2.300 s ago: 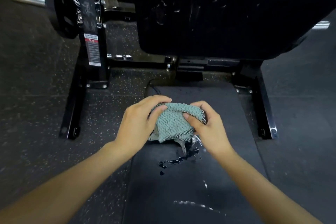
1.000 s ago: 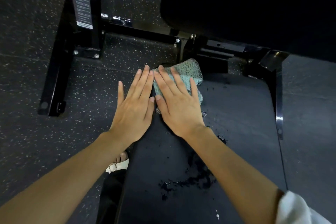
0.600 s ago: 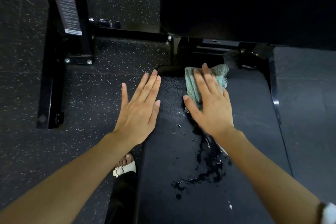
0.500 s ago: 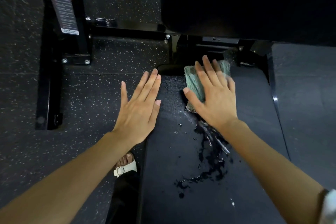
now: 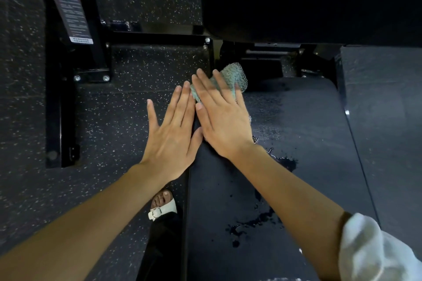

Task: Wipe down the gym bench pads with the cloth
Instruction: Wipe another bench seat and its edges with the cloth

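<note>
So, spilled water (image 5: 258, 221) sits nearest on the seat pad (image 5: 308, 166). Left hand (image 5: 173, 134) lies flat and empty at the pad's edge, probably bracing. Right hand (image 5: 221, 116), fingers straight, presses the green mesh cloth (image 5: 233, 75) onto the far left corner for scrubbing.

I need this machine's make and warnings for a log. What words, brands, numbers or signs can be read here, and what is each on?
Label on the black frame upright: white header, red band, rows of small print, white footer strip; all too blurred to read.
Seat pad, back pad, cloth: no text visible.
No brand or number can be read anywhere.
</note>
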Tool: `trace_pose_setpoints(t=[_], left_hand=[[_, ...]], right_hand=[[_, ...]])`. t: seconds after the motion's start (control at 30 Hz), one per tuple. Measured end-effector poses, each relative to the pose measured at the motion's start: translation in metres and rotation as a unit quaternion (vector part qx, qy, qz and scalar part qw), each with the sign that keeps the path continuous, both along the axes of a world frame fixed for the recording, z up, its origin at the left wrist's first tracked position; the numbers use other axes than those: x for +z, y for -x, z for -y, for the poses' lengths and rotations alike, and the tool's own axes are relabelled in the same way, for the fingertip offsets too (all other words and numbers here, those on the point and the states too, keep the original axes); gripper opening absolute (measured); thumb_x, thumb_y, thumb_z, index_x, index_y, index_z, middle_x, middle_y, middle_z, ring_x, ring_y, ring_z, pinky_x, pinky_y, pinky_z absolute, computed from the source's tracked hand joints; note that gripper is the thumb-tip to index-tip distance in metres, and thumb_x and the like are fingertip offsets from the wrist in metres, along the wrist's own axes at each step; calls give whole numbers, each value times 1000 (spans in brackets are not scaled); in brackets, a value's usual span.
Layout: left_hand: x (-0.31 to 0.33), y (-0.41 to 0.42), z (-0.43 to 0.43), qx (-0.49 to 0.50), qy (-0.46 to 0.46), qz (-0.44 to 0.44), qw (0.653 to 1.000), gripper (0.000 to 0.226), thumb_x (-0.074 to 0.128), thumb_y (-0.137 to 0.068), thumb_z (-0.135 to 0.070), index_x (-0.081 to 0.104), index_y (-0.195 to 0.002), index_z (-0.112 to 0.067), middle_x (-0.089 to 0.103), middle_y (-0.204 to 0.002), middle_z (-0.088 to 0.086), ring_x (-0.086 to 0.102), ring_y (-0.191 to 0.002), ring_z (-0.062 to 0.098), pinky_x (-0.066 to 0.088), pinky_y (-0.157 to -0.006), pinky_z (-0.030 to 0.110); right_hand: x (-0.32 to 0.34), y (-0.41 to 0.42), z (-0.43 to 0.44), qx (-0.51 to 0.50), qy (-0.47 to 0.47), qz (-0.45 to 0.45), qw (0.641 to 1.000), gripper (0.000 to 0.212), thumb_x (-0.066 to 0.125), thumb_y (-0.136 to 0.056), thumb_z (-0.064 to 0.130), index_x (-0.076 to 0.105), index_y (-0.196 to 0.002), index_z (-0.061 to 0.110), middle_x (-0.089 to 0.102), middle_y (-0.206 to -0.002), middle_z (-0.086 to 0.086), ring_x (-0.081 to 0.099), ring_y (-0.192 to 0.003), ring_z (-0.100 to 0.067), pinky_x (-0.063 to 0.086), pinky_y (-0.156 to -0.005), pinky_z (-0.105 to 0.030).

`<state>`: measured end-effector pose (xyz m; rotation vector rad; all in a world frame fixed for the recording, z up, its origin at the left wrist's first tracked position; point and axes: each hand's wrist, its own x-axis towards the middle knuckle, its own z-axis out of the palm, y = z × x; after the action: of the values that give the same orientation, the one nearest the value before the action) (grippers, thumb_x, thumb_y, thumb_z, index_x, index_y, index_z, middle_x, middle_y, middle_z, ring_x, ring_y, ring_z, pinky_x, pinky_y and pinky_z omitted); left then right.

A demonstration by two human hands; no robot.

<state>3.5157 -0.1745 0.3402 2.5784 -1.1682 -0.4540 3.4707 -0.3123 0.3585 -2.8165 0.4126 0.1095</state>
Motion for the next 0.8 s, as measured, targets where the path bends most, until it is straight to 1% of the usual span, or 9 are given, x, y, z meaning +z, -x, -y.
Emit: trace_pose_setpoints(t=[0.1,0.17,0.33,0.43,0.53,0.63,0.67,0.73,0.8], left_hand=[[1,-1,1,-4,-1,6,1000,67,11,-101,-45,0,-155,-7,-7,-165,5,-9,-152,16,-4,-117,58],[2,-2,1,-8,-1,7,1000,68,11,-101,-45,1,-156,-8,-7,-165,5,-8,-152,16,-4,-118,56],[2,-3,0,-17,10,-12,1000,69,10,-100,-47,-1,-157,-10,-9,-165,1,-9,-152,14,-5,-119,51],[1,-3,-1,-15,18,-26,999,69,9,-99,-48,-2,-157,-12,-10,-165,0,-10,-152,14,-6,-119,50],[0,-3,0,-10,22,-30,999,69,10,-99,-48,-3,-157,-12,-10,-165,-1,-11,-151,13,-6,-119,51],[0,-4,-1,-16,22,-18,999,69,11,-99,-48,-3,-156,-12,-9,-165,1,-11,-151,13,-6,-119,51],[-1,-5,-1,-19,23,-12,999,68,11,-100,-47,-4,-156,-12,-7,-165,2,-11,-151,14,-6,-119,51],[-2,-7,-1,-30,22,1,999,67,14,-101,-46,-4,-154,-11,-3,-165,5,-7,-152,16,-5,-120,51],[-2,-11,1,-47,20,14,999,67,17,-101,-45,1,-155,-8,0,-165,7,-3,-152,18,-2,-121,51]], right_hand=[[-3,4,13,22,30,-11,999,57,16,-102,34,29,-155,20,26,-162,6,14,-151,-17,9,-122,-45],[-2,9,24,10,45,-11,999,56,18,-102,33,29,-155,19,28,-161,5,18,-150,-18,11,-122,-46],[3,36,71,-80,42,-26,996,55,19,-102,32,26,-155,19,24,-162,2,15,-151,-19,13,-123,-50],[0,37,73,-139,10,15,990,58,17,-102,32,34,-152,9,31,-159,-6,19,-150,-27,20,-121,-50],[-5,19,49,-183,-6,41,982,61,16,-99,31,40,-147,4,38,-155,-12,25,-147,-33,21,-120,-50],[-2,-5,17,-123,5,43,991,59,18,-98,27,46,-144,3,44,-151,-14,34,-143,-35,24,-120,-48],[-1,-11,7,-100,0,42,994,56,20,-99,27,45,-144,4,44,-151,-13,33,-144,-33,24,-120,-47],[-1,-17,-4,-75,-37,25,996,50,26,-104,27,38,-149,10,35,-158,-5,22,-149,-24,18,-122,-44],[-3,-13,0,-52,-45,19,997,48,31,-106,27,34,-152,14,29,-160,0,16,-151,-19,18,-122,-43]])
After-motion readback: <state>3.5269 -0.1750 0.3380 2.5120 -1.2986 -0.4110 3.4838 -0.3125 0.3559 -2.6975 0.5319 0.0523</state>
